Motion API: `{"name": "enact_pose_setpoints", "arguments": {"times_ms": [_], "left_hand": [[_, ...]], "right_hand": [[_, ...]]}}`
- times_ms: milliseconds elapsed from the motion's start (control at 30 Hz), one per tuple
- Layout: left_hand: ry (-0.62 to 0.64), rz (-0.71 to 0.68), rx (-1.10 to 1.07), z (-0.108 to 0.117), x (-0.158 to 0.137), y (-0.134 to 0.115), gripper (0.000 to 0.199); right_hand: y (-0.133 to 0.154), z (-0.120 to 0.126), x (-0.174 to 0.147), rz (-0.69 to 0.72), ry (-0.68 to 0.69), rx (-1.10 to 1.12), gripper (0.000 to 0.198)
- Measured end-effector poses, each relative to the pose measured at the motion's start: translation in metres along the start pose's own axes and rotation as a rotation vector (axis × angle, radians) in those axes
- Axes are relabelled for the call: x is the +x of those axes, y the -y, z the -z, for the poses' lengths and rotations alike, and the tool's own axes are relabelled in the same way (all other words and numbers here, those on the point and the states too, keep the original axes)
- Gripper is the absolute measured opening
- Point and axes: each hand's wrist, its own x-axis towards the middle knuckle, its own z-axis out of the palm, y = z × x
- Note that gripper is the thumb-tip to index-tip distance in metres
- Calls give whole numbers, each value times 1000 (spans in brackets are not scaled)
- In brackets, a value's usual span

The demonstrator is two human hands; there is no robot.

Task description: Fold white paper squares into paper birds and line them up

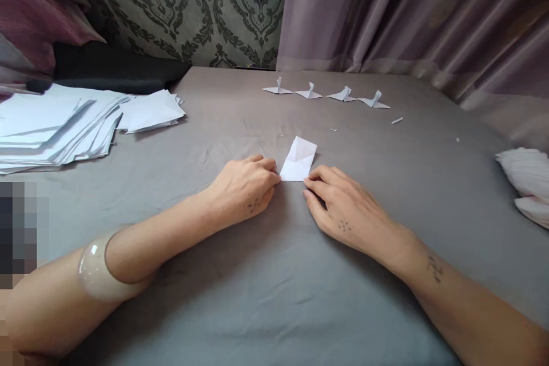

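A small folded sheet of white paper [299, 163], with crease lines across it, lies on the grey cloth between my two hands. My left hand [249, 186] has its fingers curled at the paper's lower left corner. At the lower right corner, the fingertips of my right hand [349, 206] grip the edge, the thumb just below. The undersides of my fingers are hidden. Farther back stand several folded paper birds [311, 91] in a row, wings spread.
Stacks of loose white paper [55, 137] lie on the left, beside a smaller pile of paper [150, 113]. A paper scrap [397, 120] rests behind my right hand. White fabric [525, 177] is at the right edge, and curtains [364, 17] hang behind the grey cloth [240, 309].
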Motion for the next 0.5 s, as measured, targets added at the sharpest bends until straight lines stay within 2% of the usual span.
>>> {"name": "enact_pose_setpoints", "arguments": {"times_ms": [100,200,300,400,500], "left_hand": [[-65,48,-132,-7,2,4,29],[-152,155,-368,-14,7,10,29],[-182,226,-518,-20,10,14,31],[-201,214,-555,-23,12,14,32],[-207,185,-584,-24,11,13,34]], "right_hand": [[-6,0,3,-35,-19,67,25],[-13,0,7,-106,-30,186,19],[-16,-3,9,-176,-72,249,11],[-12,-8,8,-175,-99,216,27],[-7,-15,10,-166,-136,160,29]]}}
